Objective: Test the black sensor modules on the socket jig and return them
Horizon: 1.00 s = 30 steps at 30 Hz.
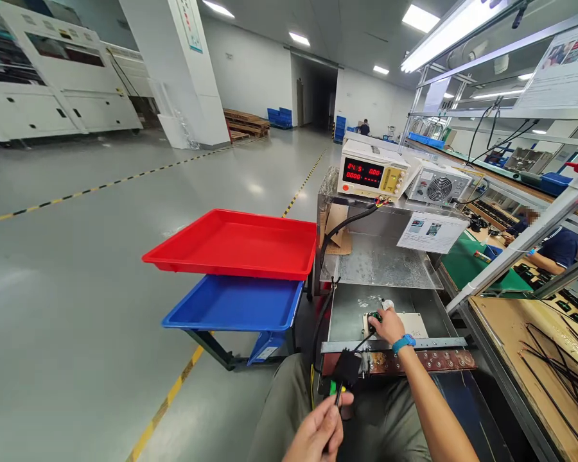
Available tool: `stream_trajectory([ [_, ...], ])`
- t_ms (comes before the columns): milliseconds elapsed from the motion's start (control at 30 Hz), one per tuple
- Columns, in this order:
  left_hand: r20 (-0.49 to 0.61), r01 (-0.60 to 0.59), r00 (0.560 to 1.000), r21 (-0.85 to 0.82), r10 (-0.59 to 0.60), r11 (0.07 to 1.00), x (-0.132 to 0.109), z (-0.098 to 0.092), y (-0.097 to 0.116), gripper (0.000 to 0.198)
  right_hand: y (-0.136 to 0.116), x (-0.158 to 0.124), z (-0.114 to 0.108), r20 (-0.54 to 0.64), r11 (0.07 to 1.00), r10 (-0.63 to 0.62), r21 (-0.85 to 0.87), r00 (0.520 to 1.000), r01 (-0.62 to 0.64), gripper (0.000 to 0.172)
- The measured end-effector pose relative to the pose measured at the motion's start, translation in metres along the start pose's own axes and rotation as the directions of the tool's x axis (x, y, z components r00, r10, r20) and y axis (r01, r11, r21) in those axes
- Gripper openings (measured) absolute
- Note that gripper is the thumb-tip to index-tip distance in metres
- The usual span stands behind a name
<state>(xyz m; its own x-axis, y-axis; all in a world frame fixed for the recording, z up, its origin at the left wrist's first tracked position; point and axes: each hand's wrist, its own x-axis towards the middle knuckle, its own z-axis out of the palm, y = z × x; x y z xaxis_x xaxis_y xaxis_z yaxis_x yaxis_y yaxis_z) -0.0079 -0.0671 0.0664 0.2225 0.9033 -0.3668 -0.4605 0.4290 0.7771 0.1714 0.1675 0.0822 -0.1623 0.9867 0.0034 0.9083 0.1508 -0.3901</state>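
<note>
At the bottom centre, my left hand (320,428) pinches a thin black cable just below a black box-like part (347,367). My right hand (389,325), with a blue wristband, reaches into the metal tray (344,308) and has its fingers on a small dark green part (374,319) at the edge of a pale plate (414,325). A black cable runs from the box towards that part. Beside my right fingertips is a small white round item (388,304). A metal rail with a reddish-brown strip (424,360) crosses in front of the tray.
A red tray (241,244) sits above a blue tray (236,303) on the left. A power supply (372,173) with red digits stands on the shelf ahead. Loose black wires (553,366) lie on the right bench. Another person (556,247) works beyond the frame post.
</note>
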Motion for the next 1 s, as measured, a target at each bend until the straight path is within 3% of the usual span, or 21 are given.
stream_trajectory([
  [67, -0.111, -0.162, 0.974, 0.275, 0.198, 0.948, -0.001, 0.017, 0.034, 0.061, -0.008, -0.008, -0.016, -0.035, 0.997, -0.059, 0.047, 0.998, 0.060, 0.029],
  [100, -0.112, -0.261, 0.933, 0.444, 0.342, 0.857, -0.001, 0.027, 0.050, 0.055, -0.013, -0.014, -0.024, -0.047, 0.992, -0.096, 0.079, 0.994, 0.099, 0.032],
  [167, 0.024, -0.419, 0.823, 0.699, 0.567, 0.579, 0.000, 0.047, 0.074, 0.049, -0.023, -0.027, -0.043, -0.043, 0.972, -0.175, 0.150, 0.984, 0.180, 0.039],
  [200, 0.135, -0.483, 0.770, 0.762, 0.623, 0.431, 0.003, 0.058, 0.080, 0.046, -0.028, -0.035, -0.052, -0.012, 0.952, -0.220, 0.216, 0.975, 0.217, 0.043],
  [300, 0.505, -0.622, 0.629, 0.783, 0.591, -0.008, 0.019, 0.083, 0.069, 0.038, -0.044, -0.065, -0.070, 0.177, 0.811, -0.368, 0.540, 0.913, 0.223, 0.052],
  [367, 0.687, -0.676, 0.551, 0.700, 0.474, -0.230, 0.033, 0.095, 0.044, 0.038, -0.053, -0.088, -0.071, 0.330, 0.669, -0.454, 0.739, 0.827, 0.073, 0.054],
  [433, 0.787, -0.724, 0.488, 0.607, 0.379, -0.328, 0.044, 0.100, 0.017, 0.040, -0.058, -0.108, -0.065, 0.438, 0.578, -0.491, 0.811, 0.753, -0.094, 0.059],
  [467, 0.818, -0.756, 0.462, 0.565, 0.341, -0.331, 0.046, 0.099, 0.007, 0.040, -0.059, -0.116, -0.060, 0.455, 0.545, -0.490, 0.826, 0.744, -0.146, 0.060],
  [567, 0.857, -0.848, 0.438, 0.494, 0.271, -0.192, 0.038, 0.089, -0.007, 0.040, -0.050, -0.133, -0.046, 0.378, 0.486, -0.408, 0.861, 0.831, -0.153, 0.057],
  [633, 0.773, -0.841, 0.494, 0.541, 0.397, -0.006, 0.025, 0.077, -0.001, 0.040, -0.041, -0.142, -0.041, 0.317, 0.466, -0.338, 0.874, 0.886, -0.134, 0.055],
  [700, 0.481, -0.744, 0.606, 0.625, 0.634, 0.237, 0.015, 0.066, 0.012, 0.041, -0.033, -0.152, -0.040, 0.314, 0.462, -0.304, 0.874, 0.900, -0.149, 0.053],
  [767, 0.039, -0.599, 0.681, 0.604, 0.731, 0.526, 0.011, 0.058, 0.027, 0.036, -0.028, -0.163, -0.040, 0.327, 0.469, -0.292, 0.868, 0.899, -0.164, 0.052],
  [833, -0.257, -0.478, 0.746, 0.435, 0.614, 0.763, 0.015, 0.052, 0.041, 0.032, -0.027, -0.172, -0.041, 0.328, 0.487, -0.289, 0.859, 0.899, -0.157, 0.052],
  [867, -0.304, -0.429, 0.797, 0.323, 0.522, 0.844, 0.017, 0.050, 0.047, 0.037, -0.027, -0.176, -0.040, 0.330, 0.493, -0.293, 0.856, 0.897, -0.154, 0.052],
  [933, -0.252, -0.331, 0.903, 0.111, 0.349, 0.937, 0.022, 0.047, 0.055, 0.046, -0.028, -0.182, -0.037, 0.339, 0.491, -0.309, 0.857, 0.889, -0.156, 0.054],
  [1000, -0.155, -0.244, 0.960, -0.049, 0.234, 0.969, 0.023, 0.045, 0.059, 0.045, -0.028, -0.186, -0.033, 0.334, 0.470, -0.314, 0.868, 0.889, -0.160, 0.054],
])
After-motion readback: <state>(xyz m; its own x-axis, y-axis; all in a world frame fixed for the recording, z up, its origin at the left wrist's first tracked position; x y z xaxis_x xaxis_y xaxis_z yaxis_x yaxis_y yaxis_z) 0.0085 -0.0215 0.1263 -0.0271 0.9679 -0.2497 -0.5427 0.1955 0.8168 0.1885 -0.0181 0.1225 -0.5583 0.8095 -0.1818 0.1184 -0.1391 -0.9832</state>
